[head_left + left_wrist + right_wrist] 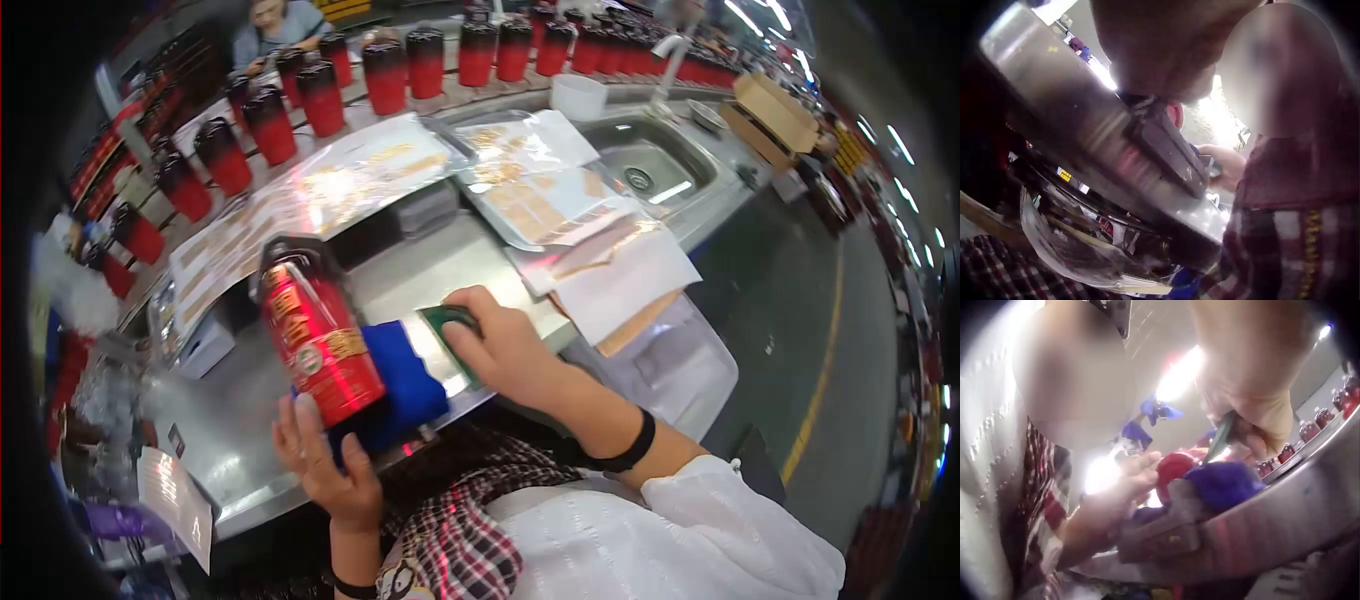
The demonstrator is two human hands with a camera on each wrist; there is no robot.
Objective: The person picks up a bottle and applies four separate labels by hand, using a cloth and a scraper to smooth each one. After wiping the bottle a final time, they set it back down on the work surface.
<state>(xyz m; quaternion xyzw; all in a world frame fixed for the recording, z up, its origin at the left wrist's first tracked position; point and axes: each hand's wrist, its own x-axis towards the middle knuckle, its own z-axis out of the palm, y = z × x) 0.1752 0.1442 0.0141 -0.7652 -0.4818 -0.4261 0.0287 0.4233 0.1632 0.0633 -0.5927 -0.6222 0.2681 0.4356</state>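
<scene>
L hand is nearest, at the near edge of the steel counter. It grips the base of a red bottle from below, w/ the thumb on one side and fingers curled up the other. The bottle is tilted, black cap pointing away from the person, gold print facing up. Its lower half rests on a folded blue cloth, which sits right at the counter's near edge.

Just beside the cloth, R hand lies knuckles-up on the counter, a black band round its wrist. It pinches a flat green pad btw thumb and fingers; the R wrist view shows the pad edge-on in that pinch.

Past the R hand, loose white and tan sheets overlap toward the counter's right edge. Behind them is a clear tray w/ gold-printed sheets. More plastic-covered sheets run along toward the left.

At the far right corner is a sink, w/ a white cup at its back rim and a cardboard box beyond it. Along the far edge stands a row of red-and-black bottles, upright.
</scene>
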